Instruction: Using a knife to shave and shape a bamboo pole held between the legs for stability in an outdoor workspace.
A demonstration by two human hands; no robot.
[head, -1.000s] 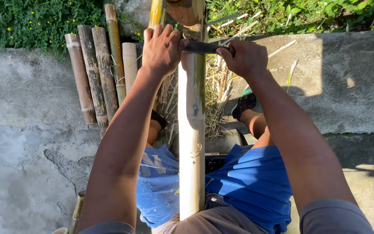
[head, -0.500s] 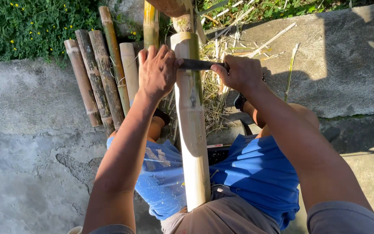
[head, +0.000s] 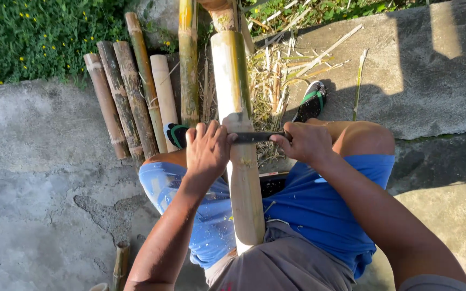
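Outdoor scene, hard sunlight, strong shadows. Cracked grey concrete floor [head: 39,183] fills the lower left. A row of cut bamboo poles [head: 130,102] lies on it; left of and behind that row, a green patch of weeds with small yellow flowers [head: 33,37]. Right of the poles, a heap of dry bamboo shavings [head: 276,75], then a raised concrete slab [head: 427,81], sunlit with a dark shadow across it. A short bamboo offcut [head: 120,264] lies well below the poles.

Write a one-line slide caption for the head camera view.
Both hands, left hand and right hand, hold a dark blade across a pale bamboo pole.
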